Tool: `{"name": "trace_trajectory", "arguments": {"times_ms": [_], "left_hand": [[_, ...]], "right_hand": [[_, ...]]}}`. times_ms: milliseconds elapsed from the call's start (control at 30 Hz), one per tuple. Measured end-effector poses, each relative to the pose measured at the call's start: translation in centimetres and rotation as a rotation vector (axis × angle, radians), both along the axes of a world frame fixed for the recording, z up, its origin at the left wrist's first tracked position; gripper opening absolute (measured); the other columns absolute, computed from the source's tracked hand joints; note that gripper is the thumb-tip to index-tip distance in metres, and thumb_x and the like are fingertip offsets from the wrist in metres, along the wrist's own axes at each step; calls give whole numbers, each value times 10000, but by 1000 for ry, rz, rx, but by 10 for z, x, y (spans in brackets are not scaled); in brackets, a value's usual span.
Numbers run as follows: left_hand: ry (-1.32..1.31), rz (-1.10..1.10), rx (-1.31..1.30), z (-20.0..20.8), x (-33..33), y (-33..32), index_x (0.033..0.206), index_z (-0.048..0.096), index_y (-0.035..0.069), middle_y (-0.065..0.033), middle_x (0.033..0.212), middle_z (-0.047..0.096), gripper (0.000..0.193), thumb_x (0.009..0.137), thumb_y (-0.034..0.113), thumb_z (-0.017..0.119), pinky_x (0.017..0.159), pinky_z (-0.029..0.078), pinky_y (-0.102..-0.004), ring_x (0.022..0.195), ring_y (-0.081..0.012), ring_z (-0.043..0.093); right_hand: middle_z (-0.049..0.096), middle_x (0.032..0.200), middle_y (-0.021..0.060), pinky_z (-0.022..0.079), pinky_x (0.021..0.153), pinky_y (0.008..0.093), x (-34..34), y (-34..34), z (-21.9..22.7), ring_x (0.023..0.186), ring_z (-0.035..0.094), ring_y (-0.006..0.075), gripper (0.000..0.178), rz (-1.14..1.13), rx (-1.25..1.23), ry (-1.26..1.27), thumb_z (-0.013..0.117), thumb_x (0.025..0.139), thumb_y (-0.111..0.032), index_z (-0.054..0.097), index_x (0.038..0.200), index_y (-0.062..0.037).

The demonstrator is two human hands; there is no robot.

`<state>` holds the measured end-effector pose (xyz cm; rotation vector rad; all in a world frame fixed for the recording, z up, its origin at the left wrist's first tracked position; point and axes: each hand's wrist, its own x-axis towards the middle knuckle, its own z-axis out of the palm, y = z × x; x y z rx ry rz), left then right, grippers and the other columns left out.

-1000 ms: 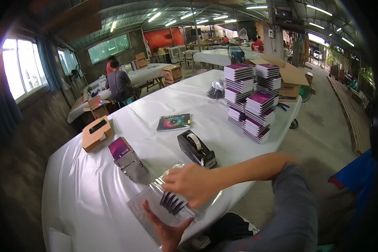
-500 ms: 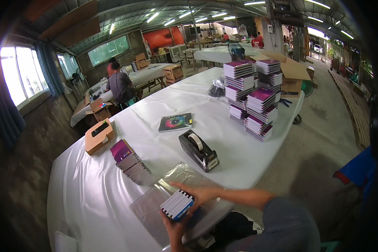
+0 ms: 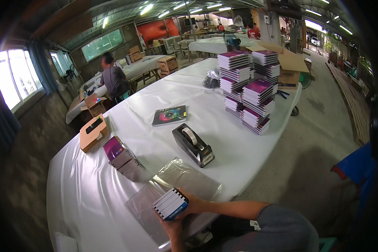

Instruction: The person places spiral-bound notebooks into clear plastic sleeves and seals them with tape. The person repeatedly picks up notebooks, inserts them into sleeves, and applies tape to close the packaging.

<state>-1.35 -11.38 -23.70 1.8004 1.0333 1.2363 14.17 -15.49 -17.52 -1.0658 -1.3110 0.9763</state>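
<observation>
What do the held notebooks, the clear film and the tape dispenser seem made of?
Held notebooks: paper, judging by the stacked matt white page edges. Clear film: probably glossy plastic, being see-through, creased and reflective. Tape dispenser: likely plastic, given its smooth black moulded shape.

Plastic sheets (image 3: 189, 175) look glossy, the notebooks' paper edges (image 3: 168, 203) matt.

Plastic sheets (image 3: 182, 174) lie on the table (image 3: 82, 189) before a tape dispenser (image 3: 192, 145), left of notebook stacks (image 3: 257, 88).
</observation>
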Motion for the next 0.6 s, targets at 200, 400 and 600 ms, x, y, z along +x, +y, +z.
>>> {"name": "trace_trajectory", "arguments": {"times_ms": [200,400,600], "left_hand": [[-184,-116,-115,50,4,0,1213,421,-1,-111,1072,573,790,571,154,854,814,478,-334,943,-246,591],[284,171,163,93,-30,-7,1400,237,16,-252,1356,336,1005,648,367,803,1028,305,-454,1265,-368,352],[1071,326,-261,54,-26,-30,1454,191,103,-226,1512,69,817,854,592,452,1107,124,-502,1409,-346,65]], "right_hand": [[570,1148,112,417,945,330,1,12,21,1058,542,189,868,-10,-127,22,872,550,-228,428,1266,-19],[650,1027,117,510,826,323,21,50,61,902,632,197,641,177,-583,256,854,589,-242,593,1128,-15],[654,1018,134,535,783,357,22,55,46,882,649,214,642,152,-926,84,864,590,-287,606,1101,2]]}}
